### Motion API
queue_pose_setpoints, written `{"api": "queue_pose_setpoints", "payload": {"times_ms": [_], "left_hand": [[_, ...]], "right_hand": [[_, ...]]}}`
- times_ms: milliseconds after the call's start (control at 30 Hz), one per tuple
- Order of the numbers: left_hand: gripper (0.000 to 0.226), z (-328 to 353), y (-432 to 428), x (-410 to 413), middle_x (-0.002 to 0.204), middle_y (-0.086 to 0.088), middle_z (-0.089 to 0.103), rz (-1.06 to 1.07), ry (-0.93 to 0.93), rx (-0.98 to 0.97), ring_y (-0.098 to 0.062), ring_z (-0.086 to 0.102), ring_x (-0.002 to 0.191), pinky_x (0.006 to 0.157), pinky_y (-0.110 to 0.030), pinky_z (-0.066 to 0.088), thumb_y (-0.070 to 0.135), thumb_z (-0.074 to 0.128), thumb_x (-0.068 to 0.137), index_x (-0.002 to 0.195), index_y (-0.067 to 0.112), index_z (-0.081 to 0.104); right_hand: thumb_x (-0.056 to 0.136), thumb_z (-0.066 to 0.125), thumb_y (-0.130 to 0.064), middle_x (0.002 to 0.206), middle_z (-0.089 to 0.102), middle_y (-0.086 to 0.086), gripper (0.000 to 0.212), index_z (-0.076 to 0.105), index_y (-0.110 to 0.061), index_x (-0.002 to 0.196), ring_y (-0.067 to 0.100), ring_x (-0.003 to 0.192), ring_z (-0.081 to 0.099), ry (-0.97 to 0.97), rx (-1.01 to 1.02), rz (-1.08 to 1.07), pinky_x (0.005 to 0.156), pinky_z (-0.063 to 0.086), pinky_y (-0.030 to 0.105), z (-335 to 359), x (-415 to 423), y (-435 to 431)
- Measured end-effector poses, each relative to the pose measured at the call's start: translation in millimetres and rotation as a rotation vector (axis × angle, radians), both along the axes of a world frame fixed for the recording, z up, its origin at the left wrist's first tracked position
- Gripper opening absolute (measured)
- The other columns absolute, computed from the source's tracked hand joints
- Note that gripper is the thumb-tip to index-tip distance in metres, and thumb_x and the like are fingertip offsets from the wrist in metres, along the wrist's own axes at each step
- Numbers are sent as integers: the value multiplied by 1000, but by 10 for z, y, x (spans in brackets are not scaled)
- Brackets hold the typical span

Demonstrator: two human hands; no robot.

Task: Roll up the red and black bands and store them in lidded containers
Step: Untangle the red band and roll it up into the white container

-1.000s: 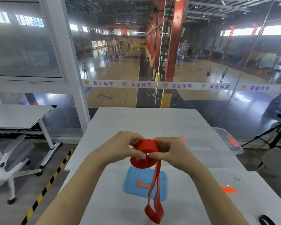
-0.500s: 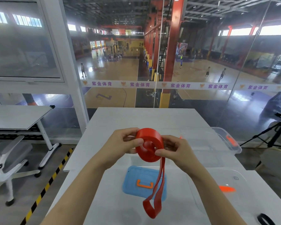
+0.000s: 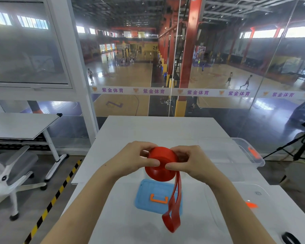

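Observation:
A red band (image 3: 161, 164) is partly wound into a thick coil held above the white table (image 3: 162, 127). My left hand (image 3: 136, 159) grips the coil's left side and my right hand (image 3: 192, 162) grips its right side, thumbs pressed on the front. A loose looped tail of the band hangs down over a blue lid (image 3: 148, 201) with an orange handle. A clear container (image 3: 243, 154) with an orange latch stands behind my right hand. A second clear container (image 3: 239, 208) sits at the right front. A bit of black band (image 3: 289, 239) shows at the bottom right corner.
A glass wall rises just beyond the table's far edge. On the left stand a white office chair (image 3: 9, 175) and a second white table (image 3: 18, 125), with yellow-black tape on the floor. A tripod (image 3: 299, 147) stands at the right.
The coil has turned between my hands from face-on to edge-tilted. It has taken up more band, and the hanging tail is shorter and higher than a second ago.

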State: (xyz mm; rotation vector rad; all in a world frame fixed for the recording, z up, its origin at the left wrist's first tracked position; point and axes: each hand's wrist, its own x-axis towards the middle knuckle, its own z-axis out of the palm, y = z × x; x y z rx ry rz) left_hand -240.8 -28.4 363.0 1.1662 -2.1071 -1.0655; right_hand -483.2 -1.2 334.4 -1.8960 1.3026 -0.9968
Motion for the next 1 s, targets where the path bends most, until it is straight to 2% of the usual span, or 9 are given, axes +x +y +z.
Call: {"api": "queue_pose_setpoints", "payload": {"times_ms": [167,267,400,467,533,667,767,867,1000], "left_hand": [[34,-63,25,-12,108,14,76,75,146,36,-8,73,100,76,-20,62,31,85,86,117,36,71],[31,-104,34,-62,107,13,78,123,239,44,-8,74,99,75,-21,63,29,84,87,115,36,72],[22,-144,38,-65,103,10,79,195,432,80,-8,76,96,70,-22,62,24,78,92,111,33,74],[21,-166,17,-53,109,1,79,210,545,151,-16,77,99,73,-27,64,19,75,94,115,23,74],[23,-188,7,-40,115,-4,77,195,576,194,-20,77,104,78,-33,65,20,73,96,119,19,72],[28,-207,-17,30,118,2,76,107,440,200,-18,75,110,87,-34,65,28,73,95,123,24,70],[30,-157,-81,140,114,11,78,41,291,190,-8,75,108,82,-23,62,27,76,94,123,28,69],[49,-95,-112,143,115,26,70,15,74,106,2,69,104,76,-10,53,33,84,87,131,35,63],[52,-113,-131,-1,117,17,68,-16,-169,-47,-8,66,104,79,-12,51,44,85,82,129,34,65]], "right_hand": [[84,86,-36,107,81,-11,39,76,-33,122,13,104,76,-31,-31,-3,94,64,35,-53,25,8],[82,88,-36,110,80,-10,40,74,-40,119,15,107,75,-128,-10,-33,97,63,40,-117,13,-3],[79,91,-30,109,82,-4,39,75,-36,114,16,107,77,-231,38,-50,103,60,46,-210,-24,-13],[81,89,-23,108,82,-3,36,76,-30,114,16,106,78,-263,46,-71,103,60,47,-243,-31,-14],[78,89,-27,106,83,0,38,77,-23,114,19,104,78,-304,40,-102,102,60,48,-261,-26,-16],[79,91,-20,100,83,1,33,79,-18,110,20,98,79,-284,13,-129,96,63,47,-238,-30,-27],[78,92,-23,97,83,-3,33,79,-24,108,18,95,79,-206,9,-121,94,64,43,-212,-46,-31],[73,96,-33,96,82,-7,40,79,-29,109,15,94,78,-78,16,-85,91,65,39,-194,-16,-54],[74,93,-41,100,80,-11,44,77,-31,114,11,98,75,53,-14,-53,90,65,33,-191,55,-93]]}}
